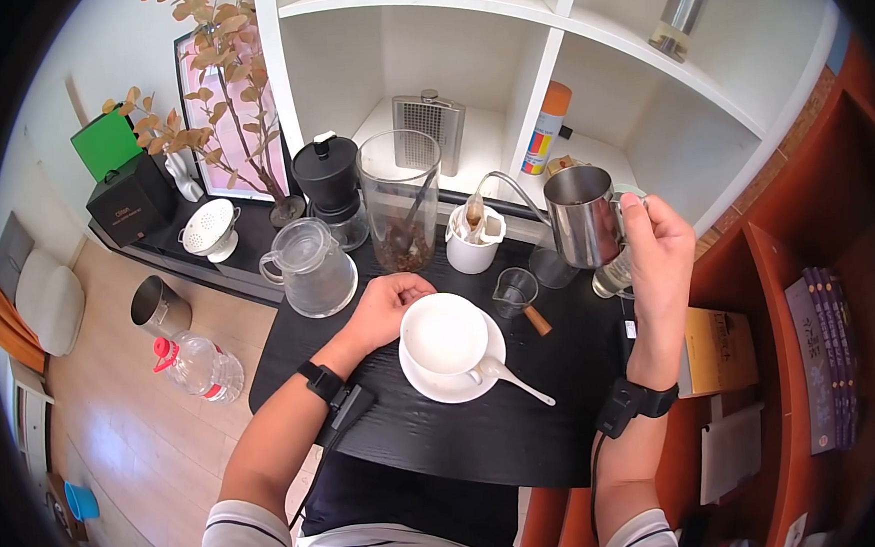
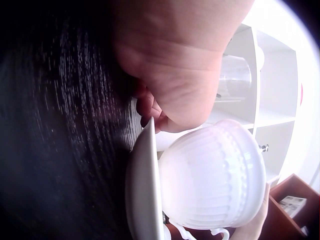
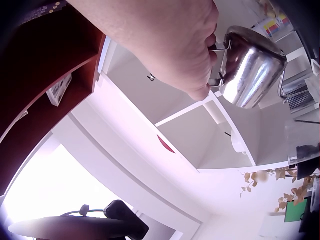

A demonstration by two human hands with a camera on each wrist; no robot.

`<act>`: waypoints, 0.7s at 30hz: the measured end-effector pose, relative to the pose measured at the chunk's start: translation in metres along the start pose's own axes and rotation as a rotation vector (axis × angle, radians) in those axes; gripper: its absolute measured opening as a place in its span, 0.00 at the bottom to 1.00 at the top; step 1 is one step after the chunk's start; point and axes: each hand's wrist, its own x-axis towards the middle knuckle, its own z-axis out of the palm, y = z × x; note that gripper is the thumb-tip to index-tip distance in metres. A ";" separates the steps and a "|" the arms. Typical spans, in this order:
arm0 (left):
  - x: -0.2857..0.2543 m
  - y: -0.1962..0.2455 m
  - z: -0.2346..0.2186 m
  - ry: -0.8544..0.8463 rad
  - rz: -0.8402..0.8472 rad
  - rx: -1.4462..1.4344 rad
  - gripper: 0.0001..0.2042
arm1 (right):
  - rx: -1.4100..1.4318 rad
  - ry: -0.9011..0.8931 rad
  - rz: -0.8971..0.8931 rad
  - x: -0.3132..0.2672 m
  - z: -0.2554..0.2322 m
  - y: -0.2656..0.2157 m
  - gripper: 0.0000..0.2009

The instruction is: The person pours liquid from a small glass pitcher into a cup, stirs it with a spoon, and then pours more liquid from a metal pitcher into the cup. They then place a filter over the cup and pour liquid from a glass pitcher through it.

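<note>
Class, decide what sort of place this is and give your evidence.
Probably a home coffee corner: a black hand grinder, a white mug with a coffee drip bag and a steel gooseneck kettle are in view.

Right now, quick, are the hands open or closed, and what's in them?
Left hand: fingers bent by the saucer's edge; can't tell whether it grips it.
Right hand: closed, holding up the metal kettle.
</note>
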 end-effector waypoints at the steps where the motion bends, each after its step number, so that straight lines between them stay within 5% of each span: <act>1: 0.000 0.000 0.000 0.000 -0.001 -0.001 0.11 | 0.011 0.013 0.006 0.000 0.001 0.001 0.20; 21: -0.001 0.007 0.000 0.010 -0.008 0.032 0.11 | -0.032 -0.034 0.035 -0.005 -0.006 -0.017 0.20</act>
